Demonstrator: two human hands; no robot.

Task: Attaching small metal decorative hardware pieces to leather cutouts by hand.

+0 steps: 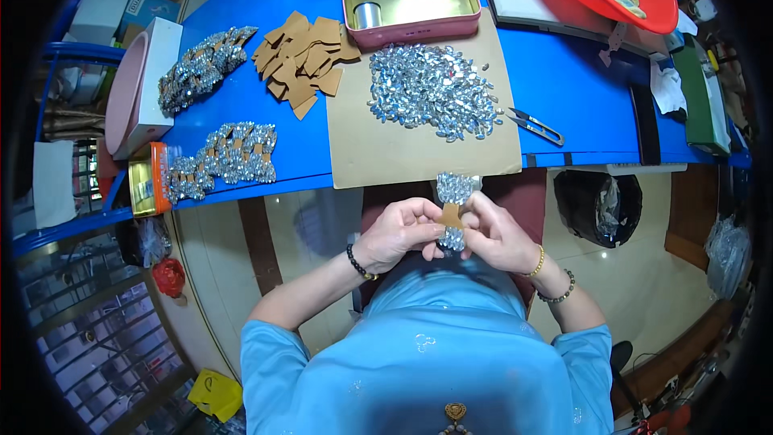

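Between my two hands, just off the table's near edge, is a bow-shaped tan piece [450,216] with silver rhinestones clustered at both ends. My left hand [400,234] pinches its left side, thumb and fingers closed. From the other side my right hand [501,239] grips it the same way, its fingertips partly hidden behind the piece. Ahead of the hands, a heap of loose silver rhinestones [435,90] lies on a brown cardboard sheet [361,157]. Thread snips [538,126] rest at the sheet's right edge.
Left of the sheet lie bare tan pieces [302,58] and rhinestone-covered pieces [235,155]. A pink-sided tin [419,32] at the back holds a thread spool [368,15] and a bag. An orange box [151,179] stands far left, a red basin [664,0] back right.
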